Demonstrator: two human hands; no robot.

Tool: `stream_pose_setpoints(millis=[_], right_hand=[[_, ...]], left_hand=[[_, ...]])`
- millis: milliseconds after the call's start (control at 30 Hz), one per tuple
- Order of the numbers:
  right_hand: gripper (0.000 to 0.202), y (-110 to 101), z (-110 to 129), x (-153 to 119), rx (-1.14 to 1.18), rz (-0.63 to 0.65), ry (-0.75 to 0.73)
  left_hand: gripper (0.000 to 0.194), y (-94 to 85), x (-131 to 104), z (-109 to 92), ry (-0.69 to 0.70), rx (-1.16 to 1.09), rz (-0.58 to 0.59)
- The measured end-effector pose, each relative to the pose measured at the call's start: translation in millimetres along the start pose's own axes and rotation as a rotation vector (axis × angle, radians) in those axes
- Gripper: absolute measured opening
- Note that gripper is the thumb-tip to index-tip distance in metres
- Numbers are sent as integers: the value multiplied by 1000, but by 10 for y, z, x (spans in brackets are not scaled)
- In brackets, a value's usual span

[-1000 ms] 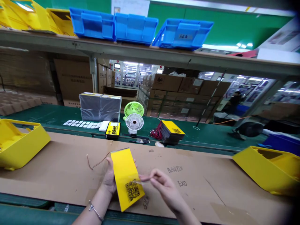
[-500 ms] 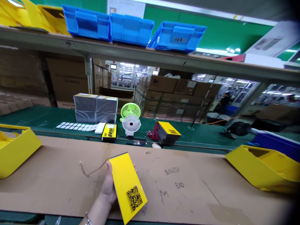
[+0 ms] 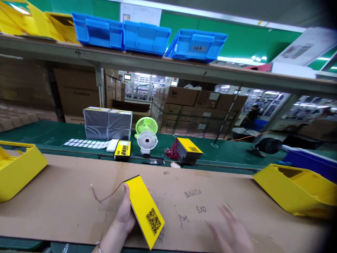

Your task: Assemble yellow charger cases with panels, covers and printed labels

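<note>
My left hand [image 3: 126, 212] is closed around the long edge of a yellow panel with a printed QR code [image 3: 144, 209], its thumb near the top left corner. The panel is tilted above the cardboard sheet [image 3: 68, 196]. From its top corner a thin reddish-brown cable [image 3: 107, 198] trails left and ends in a small white plug. My right hand [image 3: 231, 230] is at the lower right, blurred by motion, thumb and fingers apart and nothing in them. It is over the cardboard, to the right of the panel and not touching it.
Yellow housings stand at left [image 3: 23, 172] and right [image 3: 295, 189]. Behind are a stack of yellow panels [image 3: 189, 149] with red cables, a white fan [image 3: 147, 140], a green fan [image 3: 143, 123], grey wrapped blocks [image 3: 107, 124] and white pads [image 3: 86, 143]. Blue bins [image 3: 147, 37] sit on the shelf overhead.
My right hand has come into view at the lower right. The yellow panel in my left hand has turned slightly, and its top edge sits a little lower.
</note>
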State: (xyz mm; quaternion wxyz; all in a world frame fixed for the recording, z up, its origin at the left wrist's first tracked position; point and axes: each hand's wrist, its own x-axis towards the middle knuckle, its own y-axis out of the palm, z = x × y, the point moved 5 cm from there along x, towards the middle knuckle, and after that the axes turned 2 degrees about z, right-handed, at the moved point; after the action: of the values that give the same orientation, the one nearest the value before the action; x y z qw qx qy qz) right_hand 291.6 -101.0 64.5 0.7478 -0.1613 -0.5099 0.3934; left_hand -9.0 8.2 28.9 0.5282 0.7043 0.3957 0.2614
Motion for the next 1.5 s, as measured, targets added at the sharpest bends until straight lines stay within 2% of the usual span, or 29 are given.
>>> stream_pose_setpoints(millis=[33,133,200,233,300,367,433,467,533,567,633,700,733,767,833,867,933,1000,1100,1167,1233,1300,1333,1367,1400,1433,1500], right_hand=[[64,259,229,-25,-16,159,-113],[76,850,959,-132,22,425,-485],[68,1027,1321,-196,117,458,-740],[66,1061,1411,-202,170,439,-802],[64,1076,1418,-156,260,380,-769],[59,1067,1267,-79,325,349,-616],[50,1054,1070,-22,362,362,-469],[45,1043,976,-1,371,372,-407],[35,1004,803,35,372,366,-290],[31,980,731,47,369,360,-241],[26,924,606,59,370,335,-157],[25,867,464,62,384,292,-34],[27,840,377,60,394,267,47],[29,813,283,58,405,241,132],[37,754,75,57,414,185,312],[41,724,-30,62,412,163,404],[49,656,-211,88,397,131,575],[54,570,-306,149,373,94,690],[55,438,-246,311,372,12,739],[57,385,-115,441,415,-44,728],[57,379,46,575,493,-83,676],[54,406,197,699,591,-116,599],[52,425,260,753,645,-131,560],[50,444,314,800,701,-148,521],[49,460,358,842,757,-163,487],[48,472,391,879,815,-178,458],[48,488,443,942,919,-171,420]], left_hand=[[78,8,-4,23,4,4,-15],[80,22,-67,105,6,56,-65],[76,29,-182,129,-5,151,-100],[71,43,-264,117,-26,229,-102],[57,95,-466,28,-118,466,-60],[50,148,-680,-206,-205,815,7],[47,176,-848,-659,-143,1095,-6],[46,168,-914,-957,-74,1187,-68],[47,106,-1059,-1683,142,1433,-355],[49,76,-1157,-2064,254,1610,-543],[52,81,-1421,-2769,518,2065,-991],[58,23,-1666,-3276,656,2192,-1191],[58,9,-1781,-3463,695,2369,-1323],[58,-40,-1883,-3622,646,2481,-1453],[59,-215,-2044,-3868,351,2472,-1644],[59,-290,-2085,-3936,200,2433,-1680],[61,-360,-2069,-3969,5,2362,-1680],[61,-314,-1920,-3868,-44,2356,-1613],[53,-134,-1554,-3447,-38,2399,-1399],[49,42,-1316,-2997,-7,2454,-1183],[44,254,-1152,-2472,22,2479,-914],[42,480,-1063,-1967,18,2447,-594],[43,585,-1028,-1734,-1,2357,-365],[45,682,-1008,-1583,12,2308,-240],[46,769,-985,-1512,81,2317,-183],[48,830,-950,-1506,176,2336,-177],[55,846,-840,-1629,366,2306,-281]])
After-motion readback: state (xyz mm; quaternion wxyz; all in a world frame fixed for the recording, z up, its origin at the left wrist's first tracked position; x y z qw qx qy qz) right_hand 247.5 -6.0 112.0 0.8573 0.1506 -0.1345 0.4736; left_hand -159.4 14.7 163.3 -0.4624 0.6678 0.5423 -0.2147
